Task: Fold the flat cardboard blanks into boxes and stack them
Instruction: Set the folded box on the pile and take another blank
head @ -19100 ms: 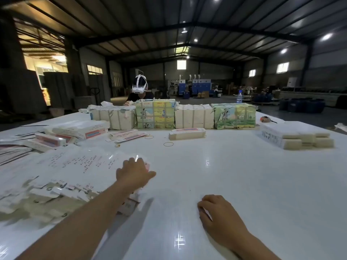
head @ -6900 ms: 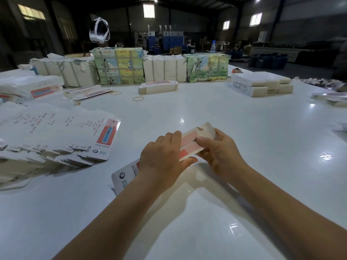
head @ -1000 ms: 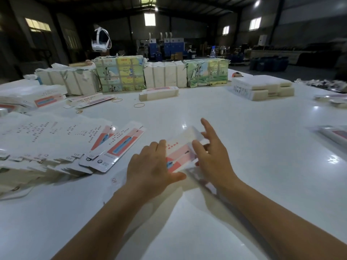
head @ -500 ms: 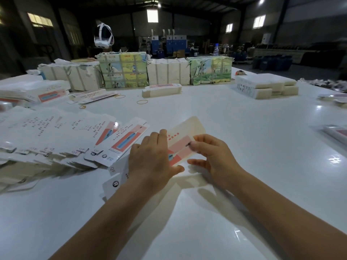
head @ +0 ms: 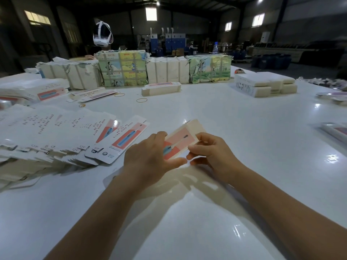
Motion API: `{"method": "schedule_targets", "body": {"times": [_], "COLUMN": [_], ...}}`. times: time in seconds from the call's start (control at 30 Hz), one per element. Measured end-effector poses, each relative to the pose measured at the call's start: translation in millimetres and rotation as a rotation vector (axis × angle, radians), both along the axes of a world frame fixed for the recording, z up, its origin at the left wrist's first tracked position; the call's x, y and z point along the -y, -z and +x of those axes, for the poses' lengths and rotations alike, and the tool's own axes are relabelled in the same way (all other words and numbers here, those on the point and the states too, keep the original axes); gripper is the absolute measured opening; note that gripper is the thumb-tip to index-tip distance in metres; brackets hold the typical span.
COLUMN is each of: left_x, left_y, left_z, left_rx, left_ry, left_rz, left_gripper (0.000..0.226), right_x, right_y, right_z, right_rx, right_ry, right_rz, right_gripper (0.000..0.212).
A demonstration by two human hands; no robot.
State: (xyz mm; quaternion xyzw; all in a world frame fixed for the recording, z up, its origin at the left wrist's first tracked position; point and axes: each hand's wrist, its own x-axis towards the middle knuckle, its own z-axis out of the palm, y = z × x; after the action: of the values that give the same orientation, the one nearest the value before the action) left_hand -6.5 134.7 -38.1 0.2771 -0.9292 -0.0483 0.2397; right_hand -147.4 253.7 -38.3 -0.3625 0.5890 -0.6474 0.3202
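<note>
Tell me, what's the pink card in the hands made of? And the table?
Card: looks like thin printed cardboard, slightly glossy; it bends along a crease between the hands. Table: smooth, glossy white top, maybe laminate or painted board; lights reflect in it.

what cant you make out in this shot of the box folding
Head view only:
- Near end of the held blank: covered by the left hand.
- Right hand grip: its fingertips curl behind the blank's edge, so the fold state is unclear.
- Print on the fanned blanks: too small and blurred to read.
- The fan's left part: cut off by the frame edge.
- Person behind the far bundles: mostly hidden by them.
</note>
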Motion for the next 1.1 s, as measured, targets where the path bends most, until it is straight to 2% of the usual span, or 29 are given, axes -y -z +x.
{"method": "schedule_targets", "body": {"times": [0.07, 0.17, 0.27, 0.4, 0.53, 0.63, 0.77, 0.9, 1.1], "left_x": [2, 5, 4, -3, -4, -2, 0, 1, -1], "left_y": [2, 4, 4, 4, 4, 4, 5, 6, 9], "left_z": [2, 3, 2, 0, 1, 3, 6, 6, 4], "left_rx": [-0.003, -0.053, -0.069, -0.029, -0.022, -0.017, -0.019, -0.033, -0.052], "left_ry": [0.017, 0.008, -0.017, 0.006, 0.038, 0.072, 0.126, 0.140, 0.148], "left_rz": [0.037, 0.101, 0.109, 0.088, 0.056, 0.042, -0.020, -0.050, -0.094], "left_gripper": [0.068, 0.060, 0.060, 0.062, 0.058, 0.055, 0.055, 0.059, 0.061], "right_x": [1, 1, 1, 2, 0, -1, 1, 0, 1], "right_y": [1, 6, 6, 6, 5, 5, 7, 4, 5], "right_z": [0, 0, 2, 12, 10, 7, 6, 9, 14], "right_rx": [-0.015, -0.248, -0.381, -0.438, -0.427, -0.358, -0.312, -0.409, -0.477], "right_ry": [0.080, 0.332, 0.457, 0.385, 0.387, 0.370, 0.266, 0.305, 0.309], "right_rz": [-0.004, 0.061, 0.012, -0.032, -0.068, -0.061, 0.040, -0.013, 0.007], "right_gripper": [0.021, 0.042, 0.034, 0.017, 0.030, 0.023, 0.054, 0.020, 0.023]}}
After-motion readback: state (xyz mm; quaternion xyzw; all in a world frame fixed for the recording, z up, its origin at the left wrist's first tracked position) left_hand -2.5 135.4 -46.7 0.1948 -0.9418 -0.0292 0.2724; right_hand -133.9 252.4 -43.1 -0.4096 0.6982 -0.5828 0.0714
